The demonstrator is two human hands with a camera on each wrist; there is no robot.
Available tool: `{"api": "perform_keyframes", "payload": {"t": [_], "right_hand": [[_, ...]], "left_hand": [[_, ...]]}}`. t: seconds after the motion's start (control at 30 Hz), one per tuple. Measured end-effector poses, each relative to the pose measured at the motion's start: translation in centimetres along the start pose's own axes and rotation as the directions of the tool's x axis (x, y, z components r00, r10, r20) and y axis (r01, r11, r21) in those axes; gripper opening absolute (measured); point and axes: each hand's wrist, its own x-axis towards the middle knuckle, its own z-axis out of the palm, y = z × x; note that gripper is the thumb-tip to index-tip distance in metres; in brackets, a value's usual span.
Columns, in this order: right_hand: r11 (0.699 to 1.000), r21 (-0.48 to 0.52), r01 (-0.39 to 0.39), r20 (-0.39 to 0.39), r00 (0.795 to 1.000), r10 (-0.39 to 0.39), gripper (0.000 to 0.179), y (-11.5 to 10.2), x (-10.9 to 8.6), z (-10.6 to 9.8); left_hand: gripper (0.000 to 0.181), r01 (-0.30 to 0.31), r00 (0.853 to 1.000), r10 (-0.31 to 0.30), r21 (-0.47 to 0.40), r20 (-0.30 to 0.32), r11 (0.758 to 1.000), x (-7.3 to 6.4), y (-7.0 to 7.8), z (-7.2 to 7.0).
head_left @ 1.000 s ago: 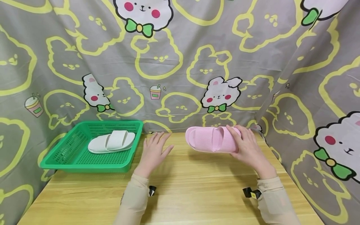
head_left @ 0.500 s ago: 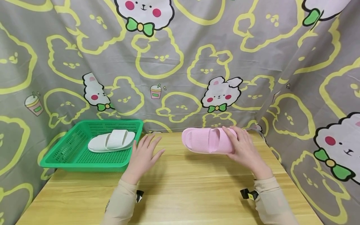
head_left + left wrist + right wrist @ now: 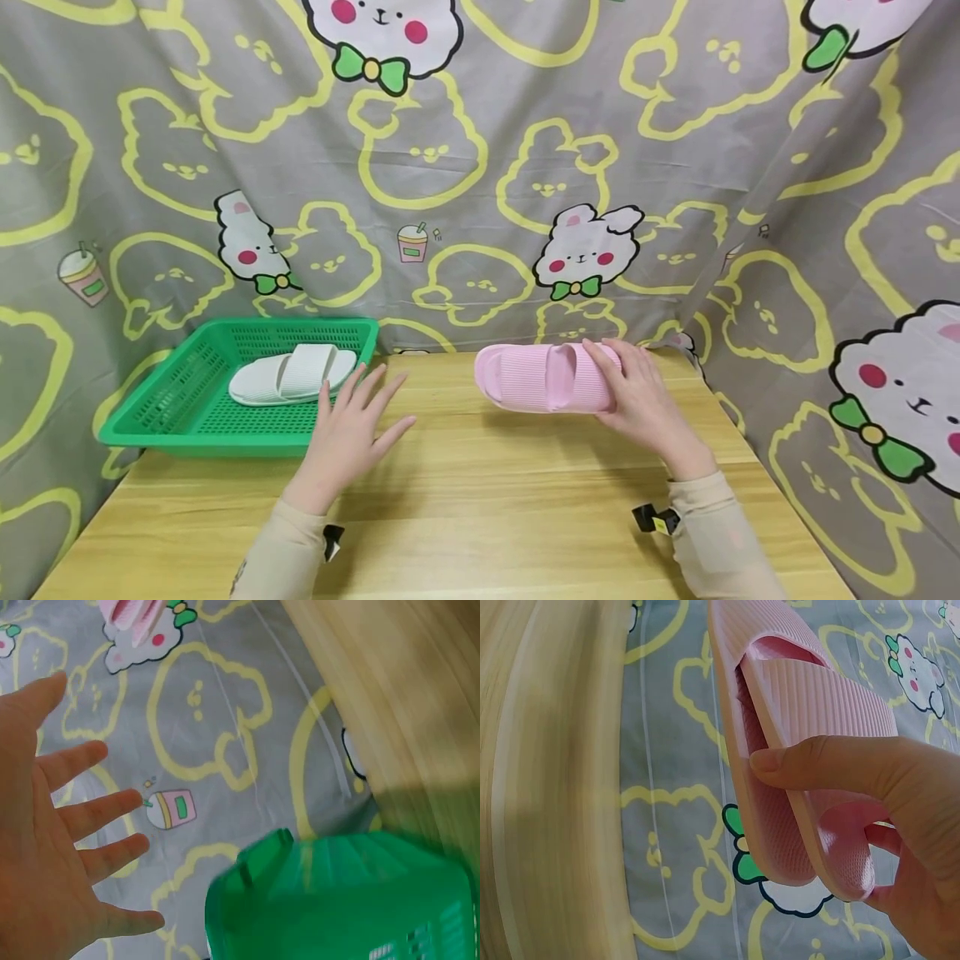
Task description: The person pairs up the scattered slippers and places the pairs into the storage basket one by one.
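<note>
My right hand (image 3: 648, 408) grips a pair of ribbed pink slippers (image 3: 521, 379) at one end and holds them above the table. In the right wrist view the two slippers (image 3: 821, 697) lie one against the other, and the thumb presses across their side edges. My left hand (image 3: 341, 442) is empty, with fingers spread, and overlaps the right front corner of the green basket (image 3: 217, 446) in the head view. White ribbed slippers (image 3: 307, 371) lie in that basket. The left wrist view shows the spread fingers (image 3: 105, 806) apart from the basket wall (image 3: 337, 900).
The basket stands at the back left of a wooden table (image 3: 480, 517). A grey curtain (image 3: 465, 183) with yellow outlines and white cartoon animals hangs close behind the table and along its sides. Each wrist wears a small black camera mount (image 3: 656, 518).
My left hand has moved left and toward me, from beside the basket to its front right corner. My right hand has carried the pink slippers slightly left.
</note>
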Motion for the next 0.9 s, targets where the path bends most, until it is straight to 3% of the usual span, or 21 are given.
{"api": "perform_keyframes", "payload": {"t": [0.57,0.9], "right_hand": [[1.0,0.005,0.026,0.019,0.999,-0.026,0.107,-0.5,0.2,0.4],[0.999,0.018,0.042,0.022,0.999,-0.042,0.105,-1.0,0.3,1.2]], "left_hand": [[0.068,0.044,0.999,-0.044,0.029,0.03,0.999,-2.3,-3.7,-1.8],[0.067,0.051,0.998,-0.052,0.015,0.035,0.999,-3.7,-5.6,-1.7]]}}
